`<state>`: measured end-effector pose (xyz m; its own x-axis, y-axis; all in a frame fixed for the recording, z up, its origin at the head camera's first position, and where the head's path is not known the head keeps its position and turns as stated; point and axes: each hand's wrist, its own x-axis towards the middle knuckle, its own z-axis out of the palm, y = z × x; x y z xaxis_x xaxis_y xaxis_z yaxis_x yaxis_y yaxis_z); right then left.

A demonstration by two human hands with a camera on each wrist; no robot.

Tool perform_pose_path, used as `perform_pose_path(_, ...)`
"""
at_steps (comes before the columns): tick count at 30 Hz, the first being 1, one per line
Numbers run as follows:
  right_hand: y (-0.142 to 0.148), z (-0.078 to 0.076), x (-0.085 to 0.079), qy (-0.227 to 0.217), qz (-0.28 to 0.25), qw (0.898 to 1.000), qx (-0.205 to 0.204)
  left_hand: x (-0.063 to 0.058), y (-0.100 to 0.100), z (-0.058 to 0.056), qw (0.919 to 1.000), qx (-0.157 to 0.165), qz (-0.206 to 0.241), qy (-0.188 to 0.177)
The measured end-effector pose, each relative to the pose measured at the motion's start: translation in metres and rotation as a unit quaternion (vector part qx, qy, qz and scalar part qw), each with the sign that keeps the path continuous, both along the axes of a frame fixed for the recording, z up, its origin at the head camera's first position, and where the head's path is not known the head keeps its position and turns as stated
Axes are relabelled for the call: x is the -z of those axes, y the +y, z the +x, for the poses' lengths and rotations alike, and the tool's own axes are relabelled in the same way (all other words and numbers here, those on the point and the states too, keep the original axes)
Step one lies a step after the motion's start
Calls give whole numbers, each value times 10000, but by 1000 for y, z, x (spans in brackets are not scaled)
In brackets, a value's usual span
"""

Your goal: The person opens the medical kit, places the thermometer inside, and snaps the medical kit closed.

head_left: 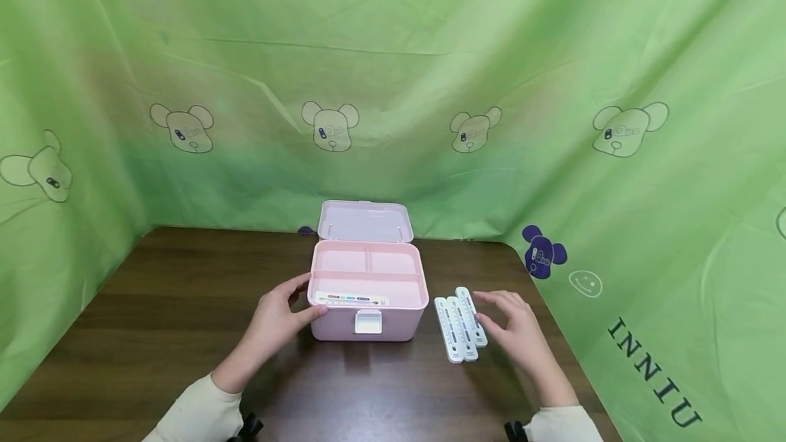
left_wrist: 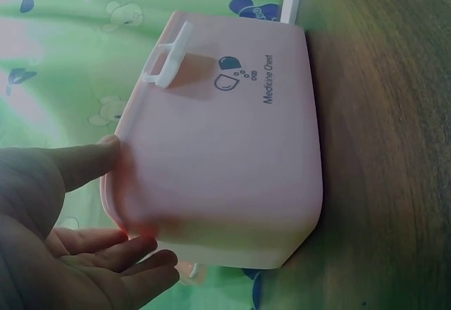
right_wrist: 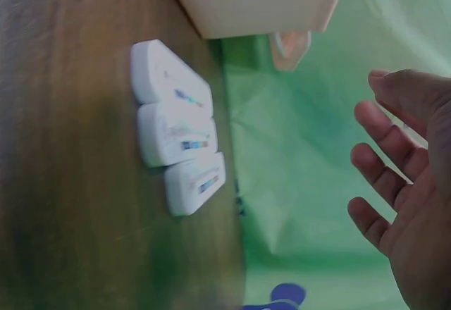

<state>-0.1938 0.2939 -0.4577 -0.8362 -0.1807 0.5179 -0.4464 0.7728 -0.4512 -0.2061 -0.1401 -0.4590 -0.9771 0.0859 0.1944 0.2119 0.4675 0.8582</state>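
A pink medicine box [head_left: 366,292] marked "Medicine Chest" stands with its lid [head_left: 366,222] raised. My left hand [head_left: 278,319] holds its front left corner, thumb at the front rim and fingers along the side. A slim white case [head_left: 351,299] with coloured print lies in the box's front compartment. Right of the box, three similar white cases [right_wrist: 180,144] with small printed marks lie side by side on the table. My right hand [head_left: 514,329] hovers beside the rightmost one, fingers loosely spread and nothing held; the right wrist view shows it apart from the cases.
Behind the front compartment the box has two smaller compartments, parted by a divider [head_left: 369,258]. A white latch [head_left: 368,322] is on the box's front. Green cloth [head_left: 393,74] with bear prints hangs behind and beside the dark wooden table [head_left: 184,305].
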Motion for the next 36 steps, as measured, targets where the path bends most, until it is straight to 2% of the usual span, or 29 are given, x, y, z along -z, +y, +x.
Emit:
perform_pose_path(8, 8, 1, 25, -557, -318, 9972, 391, 3, -6, -1, 10000, 49, 28, 60)
perform_pose_path(15, 13, 2, 38, -1190, -430, 9897, 673, 4, -6, -1, 9999, 97, -33, 70)
perform_pose_path(23, 22, -1, 58, -1938, -870, 9739, 799, 2, -4, 0, 9998, 93, -76, 139)
perform_pose_path(26, 23, -1, 64, -2068, -742, 9715, 887, 2, -5, 0, 9998, 141, -63, 132)
perform_pose_path(32, 23, 4, 67, -2046, -98, 9736, 1011, 1, -5, 1, 9998, 150, -44, 76)
perform_pose_path(36, 20, 5, 69, -1981, 44, 9737, 1121, 1, -5, 1, 9998, 152, -56, 71)
